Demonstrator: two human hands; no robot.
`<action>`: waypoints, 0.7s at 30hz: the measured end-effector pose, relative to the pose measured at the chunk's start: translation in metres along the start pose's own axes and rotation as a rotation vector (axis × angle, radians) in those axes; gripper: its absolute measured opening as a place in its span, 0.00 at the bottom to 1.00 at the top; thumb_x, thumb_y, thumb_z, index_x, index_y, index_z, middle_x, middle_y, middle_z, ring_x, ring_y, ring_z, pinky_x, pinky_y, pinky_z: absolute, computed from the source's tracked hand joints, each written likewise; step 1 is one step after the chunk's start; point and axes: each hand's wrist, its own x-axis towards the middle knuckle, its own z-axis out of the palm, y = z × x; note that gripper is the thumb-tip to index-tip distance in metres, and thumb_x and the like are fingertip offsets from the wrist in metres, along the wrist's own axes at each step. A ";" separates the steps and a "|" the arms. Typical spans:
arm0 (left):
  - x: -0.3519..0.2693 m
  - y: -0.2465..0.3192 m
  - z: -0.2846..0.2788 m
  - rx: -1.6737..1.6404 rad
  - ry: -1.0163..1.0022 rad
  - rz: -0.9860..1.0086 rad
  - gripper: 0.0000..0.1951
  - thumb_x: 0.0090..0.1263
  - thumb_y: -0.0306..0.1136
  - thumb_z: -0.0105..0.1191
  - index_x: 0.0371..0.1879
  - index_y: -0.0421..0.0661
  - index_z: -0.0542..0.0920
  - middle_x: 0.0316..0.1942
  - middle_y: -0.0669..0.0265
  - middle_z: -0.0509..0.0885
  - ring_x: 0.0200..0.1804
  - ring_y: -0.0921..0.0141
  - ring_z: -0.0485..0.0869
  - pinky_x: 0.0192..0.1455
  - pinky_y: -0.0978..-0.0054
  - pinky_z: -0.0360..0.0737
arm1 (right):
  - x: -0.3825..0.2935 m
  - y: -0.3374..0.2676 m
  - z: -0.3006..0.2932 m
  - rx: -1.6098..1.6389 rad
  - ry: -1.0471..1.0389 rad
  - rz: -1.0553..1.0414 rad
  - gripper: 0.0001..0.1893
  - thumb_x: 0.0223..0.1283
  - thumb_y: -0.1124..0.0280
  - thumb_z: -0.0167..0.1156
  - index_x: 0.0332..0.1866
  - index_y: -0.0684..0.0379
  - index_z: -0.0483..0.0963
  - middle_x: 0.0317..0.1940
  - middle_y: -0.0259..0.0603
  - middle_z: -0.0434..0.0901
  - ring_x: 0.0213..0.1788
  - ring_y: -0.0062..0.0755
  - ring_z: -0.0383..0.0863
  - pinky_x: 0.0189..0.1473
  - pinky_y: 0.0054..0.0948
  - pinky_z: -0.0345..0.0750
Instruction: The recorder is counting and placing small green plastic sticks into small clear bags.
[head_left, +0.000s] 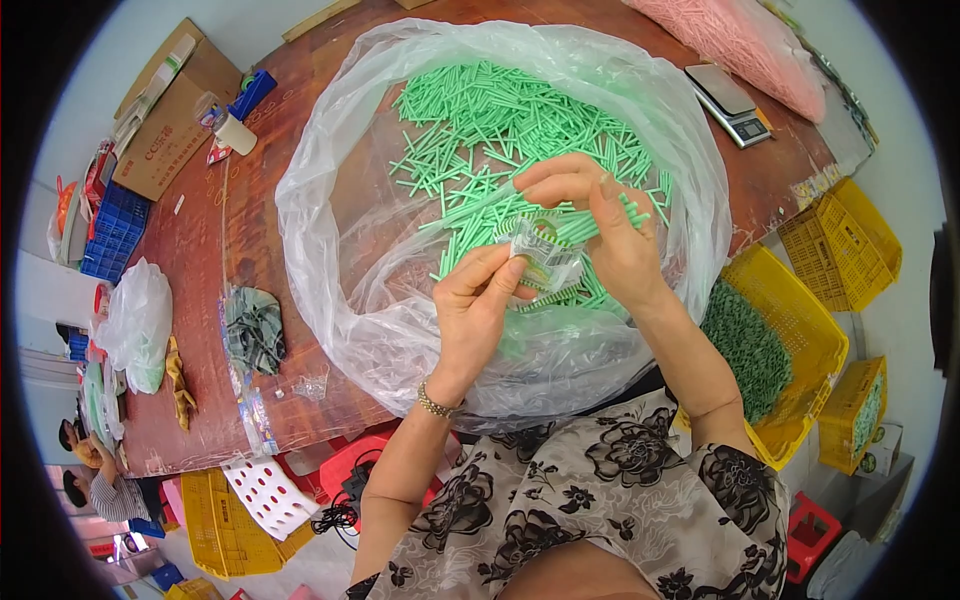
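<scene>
My left hand (480, 292) pinches the edge of a small printed plastic packet (551, 259) with green and white striped borders. My right hand (611, 225) holds a bundle of thin green sticks (585, 225), whose far ends lie at or in the packet's upper end; how deep they reach cannot be told. Both hands are above a large clear plastic bag (315, 187), its rim rolled open on the table. Inside the bag lies a heap of loose green sticks (487, 97), thickest towards the far side.
On the reddish wooden table (300, 120) stand a digital scale (727, 105), a bag of pink sticks (742, 45), a cardboard box (169, 112), a blue tape dispenser (253, 94) and a crumpled plaid cloth (255, 330). A yellow crate (821, 337) with dark green pieces stands at right. Two people are far left.
</scene>
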 end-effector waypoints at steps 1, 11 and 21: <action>0.000 0.000 0.001 -0.002 -0.002 0.000 0.11 0.74 0.27 0.58 0.50 0.35 0.84 0.44 0.62 0.84 0.33 0.71 0.87 0.34 0.80 0.81 | -0.001 0.000 0.001 0.021 0.007 -0.036 0.27 0.80 0.53 0.41 0.44 0.63 0.84 0.47 0.40 0.83 0.49 0.28 0.79 0.52 0.31 0.74; 0.000 -0.004 -0.001 -0.015 -0.009 0.037 0.11 0.74 0.26 0.57 0.51 0.36 0.84 0.45 0.62 0.84 0.34 0.71 0.87 0.36 0.80 0.81 | 0.000 0.000 0.000 0.057 0.036 0.115 0.29 0.80 0.50 0.39 0.45 0.62 0.84 0.45 0.38 0.85 0.49 0.29 0.79 0.52 0.31 0.74; -0.001 -0.006 -0.002 0.002 -0.050 0.078 0.11 0.73 0.25 0.57 0.50 0.36 0.84 0.44 0.61 0.84 0.36 0.71 0.87 0.38 0.79 0.82 | 0.002 -0.001 0.002 0.368 0.156 0.404 0.32 0.79 0.45 0.38 0.46 0.63 0.83 0.42 0.41 0.86 0.45 0.29 0.80 0.51 0.32 0.74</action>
